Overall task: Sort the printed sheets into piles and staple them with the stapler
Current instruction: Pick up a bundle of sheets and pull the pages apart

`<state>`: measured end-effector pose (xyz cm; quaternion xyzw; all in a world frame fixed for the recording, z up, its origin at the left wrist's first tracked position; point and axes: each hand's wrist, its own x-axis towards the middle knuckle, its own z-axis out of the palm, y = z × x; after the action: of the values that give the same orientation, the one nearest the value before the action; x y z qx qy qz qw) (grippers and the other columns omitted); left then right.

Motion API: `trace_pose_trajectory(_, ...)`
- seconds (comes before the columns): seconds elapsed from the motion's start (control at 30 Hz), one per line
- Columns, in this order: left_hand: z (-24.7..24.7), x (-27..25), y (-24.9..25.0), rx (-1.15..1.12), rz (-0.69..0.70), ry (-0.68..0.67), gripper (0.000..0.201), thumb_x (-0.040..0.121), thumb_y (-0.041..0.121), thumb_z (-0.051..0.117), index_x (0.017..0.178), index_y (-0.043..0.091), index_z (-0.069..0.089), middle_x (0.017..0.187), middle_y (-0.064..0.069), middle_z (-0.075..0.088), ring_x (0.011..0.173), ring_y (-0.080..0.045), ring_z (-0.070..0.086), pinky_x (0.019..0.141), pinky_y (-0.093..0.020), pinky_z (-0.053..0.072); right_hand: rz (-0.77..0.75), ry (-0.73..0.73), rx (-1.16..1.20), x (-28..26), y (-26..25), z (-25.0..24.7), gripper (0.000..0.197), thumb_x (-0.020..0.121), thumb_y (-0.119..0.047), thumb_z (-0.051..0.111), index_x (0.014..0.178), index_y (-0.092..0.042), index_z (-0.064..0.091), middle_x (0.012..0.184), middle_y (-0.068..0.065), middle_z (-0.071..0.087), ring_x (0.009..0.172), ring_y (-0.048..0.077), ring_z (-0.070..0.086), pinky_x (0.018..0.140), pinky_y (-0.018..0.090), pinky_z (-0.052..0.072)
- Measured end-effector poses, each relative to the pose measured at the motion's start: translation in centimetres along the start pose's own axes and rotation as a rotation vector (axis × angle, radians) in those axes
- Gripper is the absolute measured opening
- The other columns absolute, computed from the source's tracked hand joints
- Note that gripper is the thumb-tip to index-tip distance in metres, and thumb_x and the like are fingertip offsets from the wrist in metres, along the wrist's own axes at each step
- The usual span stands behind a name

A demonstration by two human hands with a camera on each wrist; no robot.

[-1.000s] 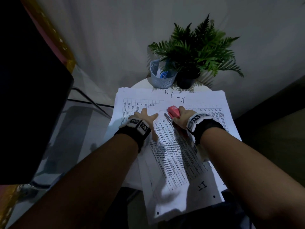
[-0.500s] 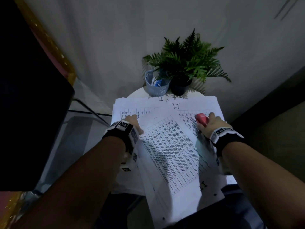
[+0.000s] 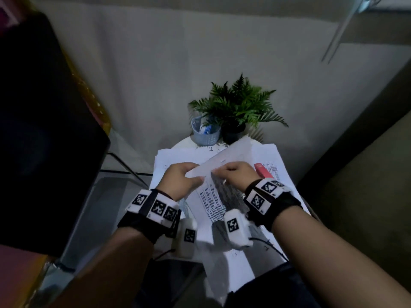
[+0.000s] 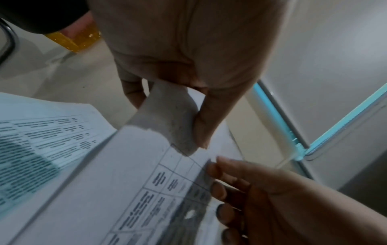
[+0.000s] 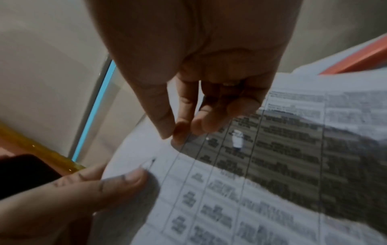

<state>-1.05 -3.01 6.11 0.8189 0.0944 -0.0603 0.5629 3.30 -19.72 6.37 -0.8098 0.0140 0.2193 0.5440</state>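
- At the far left a large dark rectangular object (image 3: pixel 44 130) stands beside the glass-topped area, clear of the work
- The left hand (image 3: pixel 178 183) pinches the near corner of a set of white printed sheets with ruled tables of text (image 3: pixel 224 165); in the left wrist view the thumb and fingers are curled onto a corner that has bent over
- That set is lifted and tilted above the spread stack of white printed pages (image 3: pixel 178 156) that covers the small round white surface (image 3: pixel 184 142), so the task's paper is partly in the hands and partly lying flat beneath
- The right hand (image 3: pixel 235 174) pinches the same lifted set just beside the left, fingertips (image 5: pixel 182 131) closed on the top edge; the two hands are close together, both clamped on paper
- I judge the sheets light, floppy and easy to crease or tear; they slide over one another, so hold them near a corner with the edges squared, close to where the staple should go
- To the right, the red plastic stapler (image 3: pixel 262 171) lies on the pages, touched by neither hand
- Behind stand a pale woven cup (image 3: pixel 205 134) and a green fern in a dark pot (image 3: pixel 238 107)
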Motion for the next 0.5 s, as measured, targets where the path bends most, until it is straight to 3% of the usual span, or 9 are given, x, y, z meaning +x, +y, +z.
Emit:
trace_pose_trajectory(0.1,0.3,-1.6,0.5,-0.021,0.035,0.005,0.021,0.08,0.006,0.069,0.087,0.026,0.07,0.084,-0.001,0.073,0.074,-0.017,0.067,0.074,-0.038,0.055,0.052,-0.008,0.052,-2.1,-0.5,0.1,0.019,0.082,-0.031,0.071,0.075,-0.014,0.067,0.067,-0.001,0.062,0.053,0.008,0.053,0.04,0.01,0.037)
trace_pose_trajectory(0.17,0.3,-2.5,0.8,-0.016,0.051,0.024,0.02,0.08,0.007,0.069,0.09,0.025,0.071,0.088,-0.004,0.073,0.077,-0.021,0.067,0.075,-0.042,0.055,0.062,-0.012,0.07,-3.4,-0.8,-0.1,0.021,0.08,-0.035,0.072,0.074,-0.016,0.067,0.07,0.0,0.063,0.055,0.01,0.053,0.043,0.013,0.039)
trace_pose_trajectory(0.23,0.4,-3.3,1.0,-0.003,0.069,0.035,0.019,0.081,0.007,0.069,0.092,0.022,0.071,0.088,-0.004,0.073,0.077,-0.019,0.067,0.073,-0.04,0.056,0.052,-0.024,0.04,-4.5,-1.2,-0.1,0.02,0.078,-0.037,0.073,0.077,-0.017,0.07,0.073,-0.001,0.064,0.058,0.011,0.054,0.049,0.018,0.038)
trace_pose_trajectory(0.37,0.5,-4.6,1.9,0.005,0.12,0.027,0.022,0.081,0.005,0.068,0.092,0.024,0.071,0.089,0.002,0.072,0.081,-0.013,0.066,0.075,-0.029,0.054,0.064,-0.022,0.03,-6.0,-2.1,-0.1,0.024,0.08,-0.028,0.072,0.092,-0.008,0.073,0.077,0.004,0.065,0.055,0.01,0.053,0.04,0.013,0.036)
trace_pose_trajectory(0.5,0.6,-5.3,2.6,-0.006,0.165,0.041,0.023,0.081,0.005,0.067,0.092,0.026,0.07,0.092,0.006,0.071,0.086,-0.011,0.066,0.082,-0.03,0.052,0.11,-0.026,0.008,-6.9,-2.9,-0.3,0.022,0.082,-0.026,0.068,0.093,-0.007,0.068,0.081,0.002,0.061,0.056,0.011,0.052,0.043,0.019,0.034)
